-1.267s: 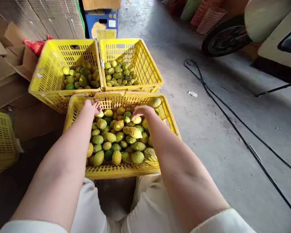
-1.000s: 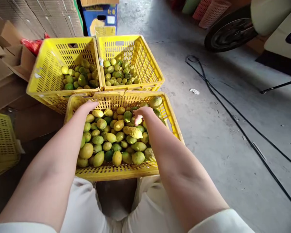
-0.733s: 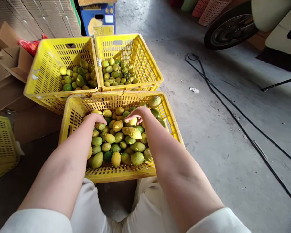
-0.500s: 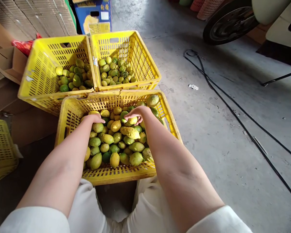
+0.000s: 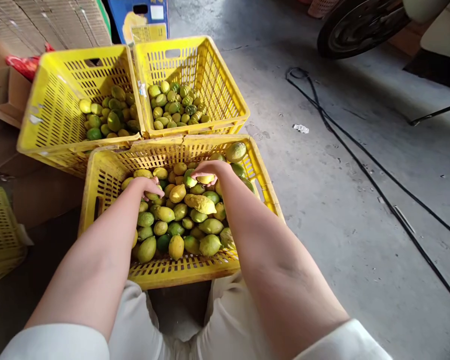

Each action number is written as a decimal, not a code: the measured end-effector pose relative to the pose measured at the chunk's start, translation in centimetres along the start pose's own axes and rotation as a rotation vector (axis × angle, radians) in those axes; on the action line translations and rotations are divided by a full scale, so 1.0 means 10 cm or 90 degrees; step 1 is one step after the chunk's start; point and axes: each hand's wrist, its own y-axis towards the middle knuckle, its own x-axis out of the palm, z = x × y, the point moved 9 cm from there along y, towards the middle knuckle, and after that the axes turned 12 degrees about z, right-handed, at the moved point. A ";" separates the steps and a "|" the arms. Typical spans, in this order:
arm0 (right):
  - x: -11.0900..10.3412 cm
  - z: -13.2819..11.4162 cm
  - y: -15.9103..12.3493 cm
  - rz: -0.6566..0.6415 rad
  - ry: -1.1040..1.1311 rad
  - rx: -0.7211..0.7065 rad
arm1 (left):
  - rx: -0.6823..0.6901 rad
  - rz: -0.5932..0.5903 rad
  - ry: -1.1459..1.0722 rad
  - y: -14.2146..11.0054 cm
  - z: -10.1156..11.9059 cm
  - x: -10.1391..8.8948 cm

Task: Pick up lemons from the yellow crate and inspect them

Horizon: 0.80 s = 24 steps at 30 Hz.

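Note:
A yellow slatted crate (image 5: 108,170) full of yellow and green lemons (image 5: 180,220) sits between my knees. My left hand (image 5: 147,186) is curled down over a lemon at the pile's far left, fingers wrapped on it. My right hand (image 5: 207,170) is closed on a yellow lemon (image 5: 205,178) near the far middle of the pile. A large rough yellow lemon (image 5: 200,203) lies just below my right hand. Another lemon (image 5: 236,151) rests high against the crate's far right corner.
Two more yellow crates stand behind, the left one (image 5: 52,110) and the right one (image 5: 213,85), each partly filled with lemons. Cardboard boxes (image 5: 3,95) lie at left, another yellow crate (image 5: 0,230) at far left. Black cables (image 5: 360,155) cross the concrete floor; a wheel (image 5: 356,22) is at the top right.
My left hand came down from the crate's far left rim onto the lemons and curled over one. My right hand stayed over the far middle, closing on a yellow lemon. The view tilted down slightly.

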 end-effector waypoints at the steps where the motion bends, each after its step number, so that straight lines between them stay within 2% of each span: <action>1: 0.00 -0.02 -0.02 -0.008 -0.006 0.002 | -0.024 -0.023 0.008 -0.04 0.00 0.01; 4: 0.03 -0.08 -0.05 -0.029 0.012 -0.005 | -0.075 -0.087 -0.031 -0.18 0.12 0.03; 8: 0.09 -0.20 -0.04 -0.044 0.109 -0.020 | -0.082 -0.159 -0.138 -0.33 0.39 0.05; 10: 0.13 -0.31 -0.07 -0.063 0.199 -0.041 | -0.073 -0.147 -0.231 -0.34 0.51 0.00; 13: 0.14 -0.52 -0.19 -0.103 0.328 -0.086 | -0.079 -0.106 -0.453 -0.33 0.64 -0.10; 16: 0.05 -0.67 -0.30 -0.122 0.534 -0.106 | -0.087 -0.076 -0.653 -0.33 0.71 -0.22; 19: -0.07 -0.72 -0.37 -0.112 0.695 -0.123 | -0.055 -0.072 -0.780 -0.36 0.76 -0.35; 24: -0.18 -0.71 -0.40 -0.066 0.793 -0.135 | 0.014 -0.116 -0.931 -0.50 0.82 -0.50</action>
